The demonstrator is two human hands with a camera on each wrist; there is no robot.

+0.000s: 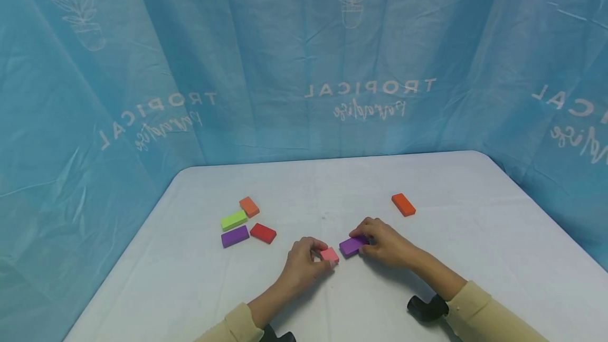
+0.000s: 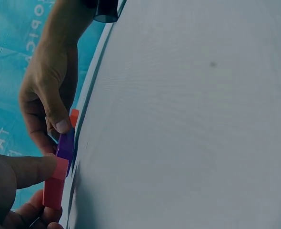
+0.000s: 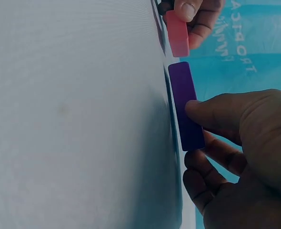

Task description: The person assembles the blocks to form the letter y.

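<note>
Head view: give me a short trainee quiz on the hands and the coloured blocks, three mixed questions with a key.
1. What colour of block does the left hand hold?
2. True or false: the right hand holds a purple block.
3. Which lies farthest right in the head view: A) the lime green block, B) an orange block, C) the red block?

Key: 1. Pink, the pink block. 2. True. 3. B.
</note>
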